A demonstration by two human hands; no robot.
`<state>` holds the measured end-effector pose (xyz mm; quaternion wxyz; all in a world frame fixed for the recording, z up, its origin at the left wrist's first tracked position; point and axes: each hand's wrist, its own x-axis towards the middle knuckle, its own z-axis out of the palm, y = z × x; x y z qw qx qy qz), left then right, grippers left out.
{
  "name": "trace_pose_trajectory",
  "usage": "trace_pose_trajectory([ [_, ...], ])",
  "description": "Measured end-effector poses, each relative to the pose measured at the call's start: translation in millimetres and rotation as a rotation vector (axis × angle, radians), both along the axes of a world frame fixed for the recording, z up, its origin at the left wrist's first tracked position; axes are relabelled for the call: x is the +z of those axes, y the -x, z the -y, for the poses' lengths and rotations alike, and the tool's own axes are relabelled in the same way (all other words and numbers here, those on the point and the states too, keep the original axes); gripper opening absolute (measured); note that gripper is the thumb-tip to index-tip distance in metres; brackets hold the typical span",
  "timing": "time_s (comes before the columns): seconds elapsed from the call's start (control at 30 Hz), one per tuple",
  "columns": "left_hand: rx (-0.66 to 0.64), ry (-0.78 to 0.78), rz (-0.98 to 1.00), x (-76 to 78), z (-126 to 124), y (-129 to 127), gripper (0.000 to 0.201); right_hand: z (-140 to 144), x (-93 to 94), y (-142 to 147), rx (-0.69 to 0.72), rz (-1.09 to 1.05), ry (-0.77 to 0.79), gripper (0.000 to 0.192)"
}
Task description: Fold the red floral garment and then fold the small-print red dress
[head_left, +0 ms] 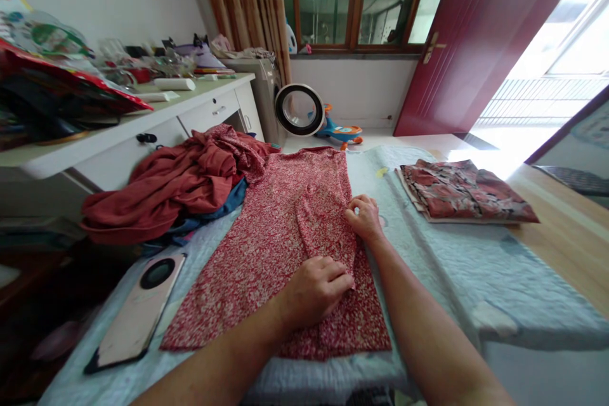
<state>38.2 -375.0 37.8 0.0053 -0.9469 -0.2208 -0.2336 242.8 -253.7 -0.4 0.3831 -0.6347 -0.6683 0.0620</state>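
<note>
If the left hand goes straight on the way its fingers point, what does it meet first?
Probably the right forearm: the left hand lies on the red floral garment, fingers pointing right across a fold.

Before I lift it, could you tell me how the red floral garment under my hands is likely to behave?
The red floral garment looks thin and floppy: it creases where the right hand pinches it, so it would probably drape and sag. It seems light. Under the left hand it lies flat on the quilted cover, likely sliding or bunching if pushed.
</note>
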Motion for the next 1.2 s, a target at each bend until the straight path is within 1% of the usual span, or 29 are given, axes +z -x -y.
trace_pose_trajectory([
  [0.3, -0.015, -0.015, -0.01, -1.3, 2.4, -1.7, 0.018, -3.3, -3.6, -4.3, -0.004, -0.049, -0.008, 0.014],
  [0.53, -0.04, 0.011, -0.026, -1.5, 2.8, -2.0, 0.017, -3.2, -4.5, -6.4, -0.021, -0.001, 0.055, 0.015],
  [0.73, -0.055, 0.026, -0.027, -1.3, 3.1, -2.7, 0.019, -1.7, -2.6, -5.8, -0.046, 0.042, 0.093, 0.008],
  [0.97, -0.124, 0.108, -0.013, -0.5, 2.2, -5.2, 0.019, -1.6, -2.7, -5.2, -0.076, 0.062, 0.124, 0.011],
  [1.1, -0.156, 0.196, -0.003, 1.3, 4.0, -4.9, 0.016, -2.6, -4.3, -6.4, -0.081, 0.066, 0.12, 0.013],
  [1.2, -0.163, 0.262, 0.054, 0.4, 5.0, -4.4, 0.015, -3.1, -5.4, -7.7, -0.09, 0.081, 0.099, 0.017],
])
